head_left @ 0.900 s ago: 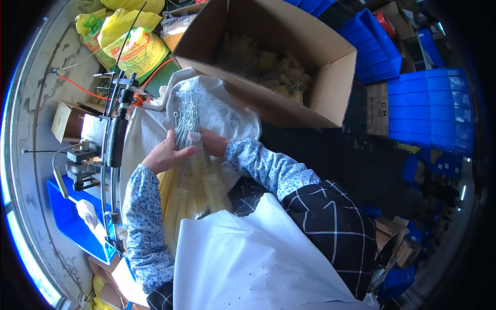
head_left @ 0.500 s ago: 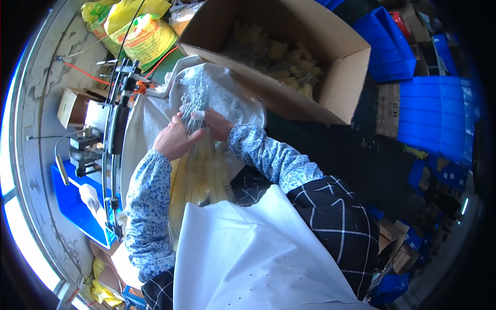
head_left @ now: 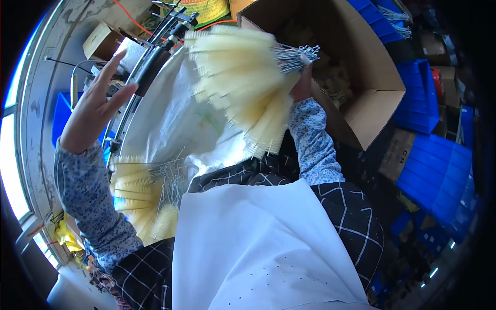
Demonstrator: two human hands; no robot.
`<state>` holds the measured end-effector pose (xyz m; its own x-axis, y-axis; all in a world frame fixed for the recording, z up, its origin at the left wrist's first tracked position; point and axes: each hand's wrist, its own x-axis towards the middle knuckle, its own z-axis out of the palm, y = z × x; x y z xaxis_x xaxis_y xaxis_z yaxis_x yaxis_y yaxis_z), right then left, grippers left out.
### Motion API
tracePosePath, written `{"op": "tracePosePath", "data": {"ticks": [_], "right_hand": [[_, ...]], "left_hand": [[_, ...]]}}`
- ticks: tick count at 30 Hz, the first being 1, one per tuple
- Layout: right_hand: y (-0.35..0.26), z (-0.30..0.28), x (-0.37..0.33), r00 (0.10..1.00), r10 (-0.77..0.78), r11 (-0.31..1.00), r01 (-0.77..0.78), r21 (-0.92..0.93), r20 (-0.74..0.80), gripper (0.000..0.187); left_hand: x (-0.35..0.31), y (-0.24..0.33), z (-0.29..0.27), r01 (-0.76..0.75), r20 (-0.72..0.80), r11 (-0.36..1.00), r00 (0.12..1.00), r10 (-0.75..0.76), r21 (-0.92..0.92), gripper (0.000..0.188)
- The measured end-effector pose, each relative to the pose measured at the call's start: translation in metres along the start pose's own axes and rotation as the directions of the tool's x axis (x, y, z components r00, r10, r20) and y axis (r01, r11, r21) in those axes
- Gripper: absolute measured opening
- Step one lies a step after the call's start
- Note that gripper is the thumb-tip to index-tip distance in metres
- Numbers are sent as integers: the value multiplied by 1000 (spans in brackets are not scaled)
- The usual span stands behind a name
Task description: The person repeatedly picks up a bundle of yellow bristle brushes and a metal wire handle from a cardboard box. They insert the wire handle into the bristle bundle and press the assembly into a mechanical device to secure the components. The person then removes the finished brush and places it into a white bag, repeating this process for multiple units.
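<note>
As held, brushes [head_left: 243,82] fan left, wire ends right

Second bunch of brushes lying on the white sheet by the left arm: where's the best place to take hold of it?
Grip the brushes at the gathered wire stems, coming from the right side, judging by their pose. The pale bristle ends fan out leftward and would splay or crush, while the stems converge into one narrow bundle, as in the fan the right hand holds by its wire loops. The left hand is open above.

stacked blue plastic crates [head_left: 436,175] line the right side beside a large open brown cardboard box [head_left: 361,67], while bright daylight enters through a window [head_left: 10,155] at left.
</note>
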<state>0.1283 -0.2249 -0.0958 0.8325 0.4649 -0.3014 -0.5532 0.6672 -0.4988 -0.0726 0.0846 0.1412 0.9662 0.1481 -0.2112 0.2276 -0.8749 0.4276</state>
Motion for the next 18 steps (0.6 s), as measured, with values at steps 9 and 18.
{"op": "tracePosePath", "data": {"ticks": [9,18], "right_hand": [[-205,54,-25,708,-699,674,604,-426,-101,38],[-224,89,68,822,32,-886,287,-365,568,44]], "left_hand": [[-236,-141,18,678,50,664,710,-702,-314,49],[-264,-144,59,593,250,519,771,-585,-615,45]]}}
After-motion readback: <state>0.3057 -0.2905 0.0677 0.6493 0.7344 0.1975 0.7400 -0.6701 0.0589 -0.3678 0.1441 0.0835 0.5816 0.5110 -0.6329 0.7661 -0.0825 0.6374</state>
